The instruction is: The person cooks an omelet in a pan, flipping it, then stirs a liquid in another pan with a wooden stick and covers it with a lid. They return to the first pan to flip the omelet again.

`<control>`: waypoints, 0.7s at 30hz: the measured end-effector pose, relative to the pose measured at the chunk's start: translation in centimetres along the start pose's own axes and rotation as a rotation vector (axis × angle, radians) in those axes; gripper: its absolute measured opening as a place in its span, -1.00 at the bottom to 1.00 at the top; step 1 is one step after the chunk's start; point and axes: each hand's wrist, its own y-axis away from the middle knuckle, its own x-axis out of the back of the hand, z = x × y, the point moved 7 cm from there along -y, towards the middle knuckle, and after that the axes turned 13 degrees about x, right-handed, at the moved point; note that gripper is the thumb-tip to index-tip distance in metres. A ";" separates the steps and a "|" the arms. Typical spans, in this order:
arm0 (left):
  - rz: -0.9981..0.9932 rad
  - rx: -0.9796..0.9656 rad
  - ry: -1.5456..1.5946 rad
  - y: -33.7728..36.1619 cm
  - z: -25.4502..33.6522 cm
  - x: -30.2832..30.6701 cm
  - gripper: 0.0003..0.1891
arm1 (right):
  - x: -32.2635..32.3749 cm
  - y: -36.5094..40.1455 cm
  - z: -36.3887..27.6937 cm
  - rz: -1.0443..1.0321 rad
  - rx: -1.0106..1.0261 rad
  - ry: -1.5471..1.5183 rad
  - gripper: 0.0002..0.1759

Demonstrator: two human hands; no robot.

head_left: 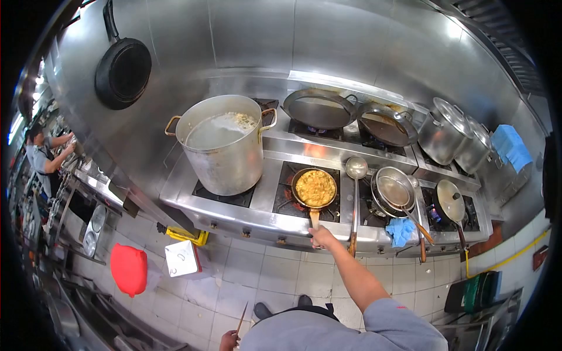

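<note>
A small frying pan (315, 188) with a yellow, chunky egg-like mixture sits over a lit burner at the middle of the front row. My right hand (320, 237) is wrapped round the pan's handle, at the front edge of the stove. Low in the view, away from the stove, my left hand (229, 340) holds a thin wooden stick or utensil (242, 319) pointing upward; its exact kind cannot be made out. Left of the pan stands a large pot (225, 161) of cloudy liquid with pale bits floating in it.
Ladle (355, 193), strainers (395, 187), blue cloth (400, 231) and a lidded pan (450, 202) lie right of the pan. Two woks (320, 111) and lidded pots (440, 137) stand behind. A red-covered container (129, 269) and white-lidded bin (182, 258) are on the floor. A co-worker (44, 158) stands far left.
</note>
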 end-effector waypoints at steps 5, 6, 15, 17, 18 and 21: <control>-0.037 0.126 0.070 2.0 3.5 0.0 -0.75 | 2.2 -3.7 3.9 0.150 0.088 -0.032 -0.70; -0.084 0.101 0.063 1.6 3.7 -0.2 -0.69 | 1.9 -3.5 3.4 0.173 0.102 -0.011 -0.71; -0.085 0.119 0.036 2.1 3.4 0.0 -0.67 | 1.8 0.5 2.2 0.155 0.001 -0.453 -0.50; -0.091 0.161 0.024 1.3 1.5 -0.4 -0.70 | 1.7 1.4 5.7 0.099 -0.035 -0.486 -0.52; -0.138 0.136 0.056 0.3 0.1 -0.7 -0.69 | 1.2 2.2 8.2 0.065 -0.074 -0.497 -0.55; -0.275 0.056 0.143 -3.3 -3.7 -1.3 -0.67 | -2.2 7.6 14.4 -0.175 -0.159 -0.167 -0.74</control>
